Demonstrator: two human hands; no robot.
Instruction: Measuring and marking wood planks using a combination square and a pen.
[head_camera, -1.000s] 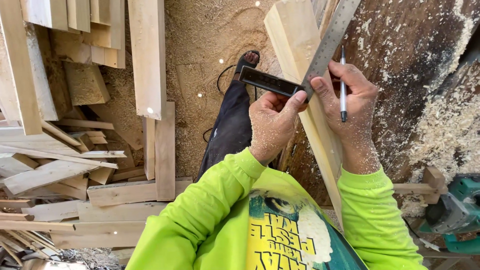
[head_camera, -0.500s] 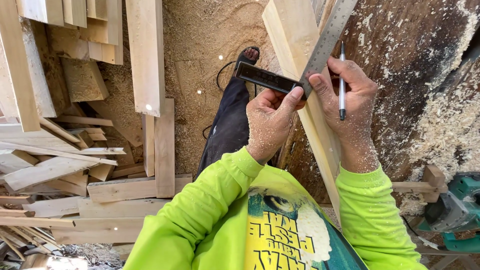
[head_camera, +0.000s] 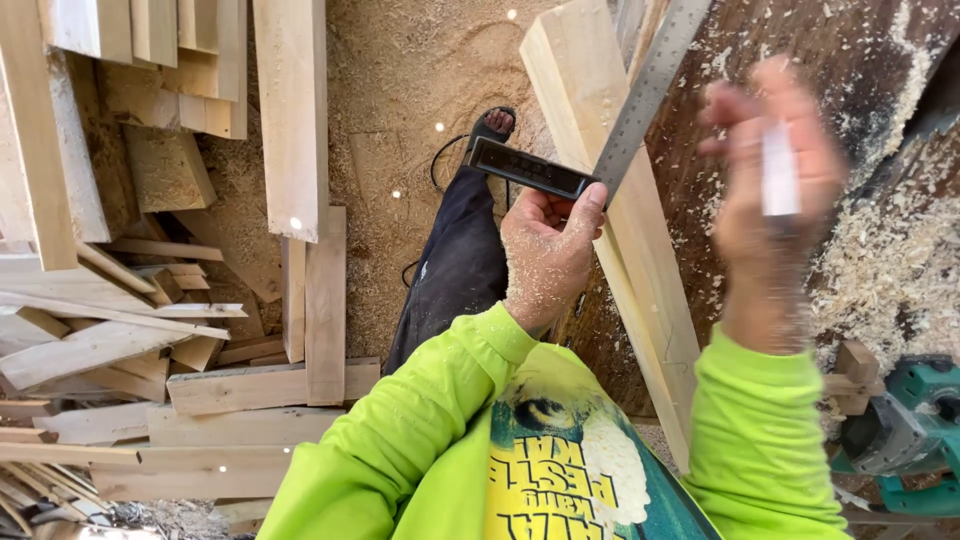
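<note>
Holding: your left hand (head_camera: 548, 262) grips the black handle of the metal square (head_camera: 585, 155), pressing it flat on the pale board (head_camera: 640, 250) so it stays straight.
Right hand: your right hand (head_camera: 770, 190) is blurry, lifted off the board, pinching a white pen (head_camera: 779, 182).
Board: leans on the dusty worktop (head_camera: 800, 60), right of the sawdust floor (head_camera: 400, 120).
Containers: none seen.

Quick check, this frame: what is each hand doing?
Left hand: closed on the dark stock of the try square, blade lying on the plank.
Right hand: raised, blurred, holding a pen.
</note>
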